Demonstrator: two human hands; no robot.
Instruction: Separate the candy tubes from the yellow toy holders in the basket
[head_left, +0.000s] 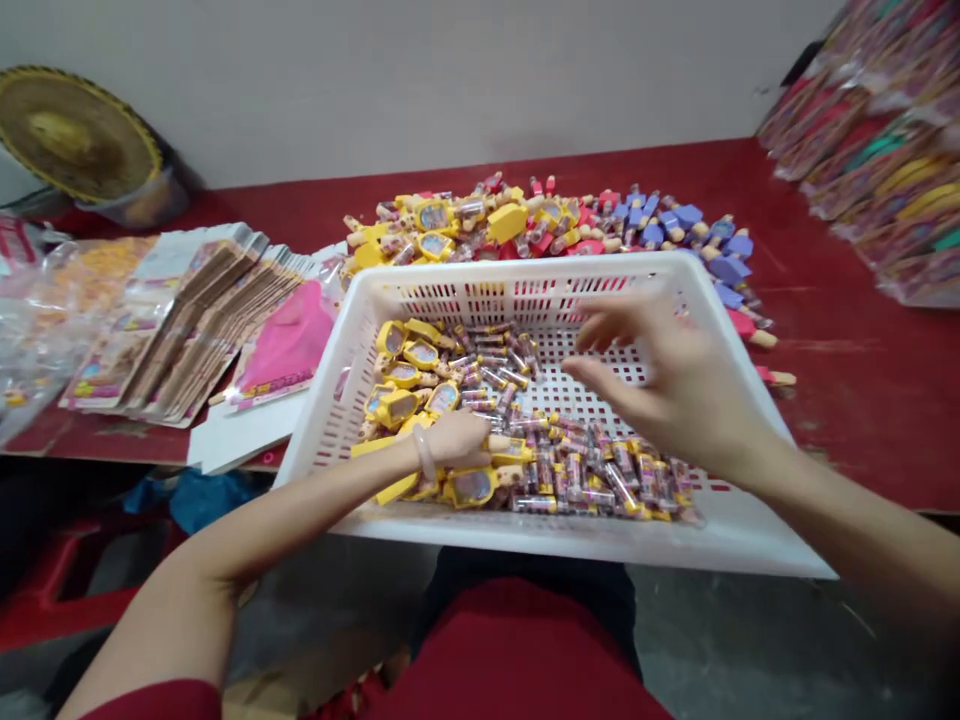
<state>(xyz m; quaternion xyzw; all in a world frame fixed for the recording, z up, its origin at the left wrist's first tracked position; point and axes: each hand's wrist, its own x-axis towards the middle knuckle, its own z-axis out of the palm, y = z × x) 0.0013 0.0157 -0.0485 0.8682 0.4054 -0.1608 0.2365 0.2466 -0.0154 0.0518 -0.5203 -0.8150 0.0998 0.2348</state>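
A white plastic basket (570, 548) with slotted walls stands in front of me. Its left part holds yellow popsicle-shaped toys (421, 353) with picture windows and tan sticks. Small clear tubes with yellow ends (574, 475) lie loose in the middle and along the near side. My left hand (457, 440), with a pale bangle at the wrist, is down among the yellow toys, its fingers curled; whatever they grip is hidden. Over the right half of the basket, my right hand (667, 385) hangs blurred, thumb and fingers apart, with nothing visible between them.
Behind the basket lies a heap of yellow, red and purple toys (506, 222) on a red table (847, 400). Printed cards (202, 310) and a pink bag (283, 340) lie left. Packed bags (885, 150) are stacked right; a straw hat (75, 130) sits far left.
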